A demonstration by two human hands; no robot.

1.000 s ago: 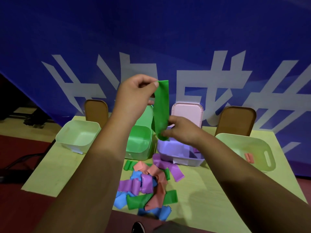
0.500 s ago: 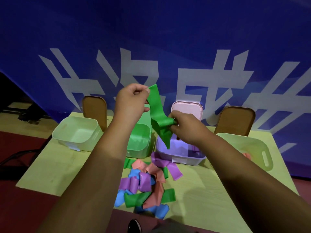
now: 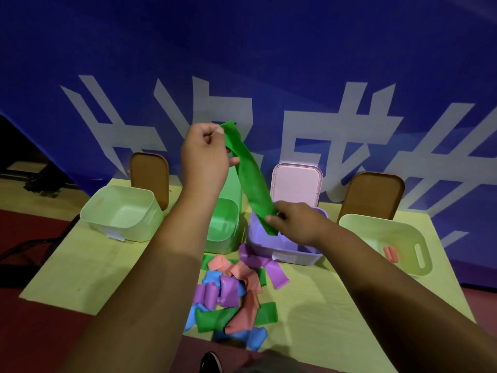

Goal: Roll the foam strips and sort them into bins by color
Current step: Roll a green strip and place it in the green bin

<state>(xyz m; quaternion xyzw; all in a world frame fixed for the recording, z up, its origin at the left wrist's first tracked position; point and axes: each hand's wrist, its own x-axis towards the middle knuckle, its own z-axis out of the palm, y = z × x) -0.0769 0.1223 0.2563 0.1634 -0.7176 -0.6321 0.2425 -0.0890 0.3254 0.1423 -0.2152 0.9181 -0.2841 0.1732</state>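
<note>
Green strip (image 3: 251,181) is held stretched in the air above the surface (image 3: 80,265), unrolled and pulled straight on a slant from upper left to lower right. The left grip (image 3: 204,157) pinches the top end between thumb and forefinger. The right grip (image 3: 298,224) pinches the lower end with curled fingers, and a short tip pokes out below them. The strip is bright green, matt and flat, with a slight twist near the top. Its lower end hangs over the purple bin (image 3: 295,257), which stands just beside the green bin (image 3: 226,230). A left pale bin (image 3: 121,214) and a right pale bin (image 3: 363,232) close the row, and the right one holds a salmon roll (image 3: 391,254). In front of the bins lies a pile (image 3: 231,294) of loose green, purple, blue and salmon strips. A pink lid (image 3: 295,184) stands upright behind the purple bin, before a blue banner (image 3: 269,49) with white characters.
</note>
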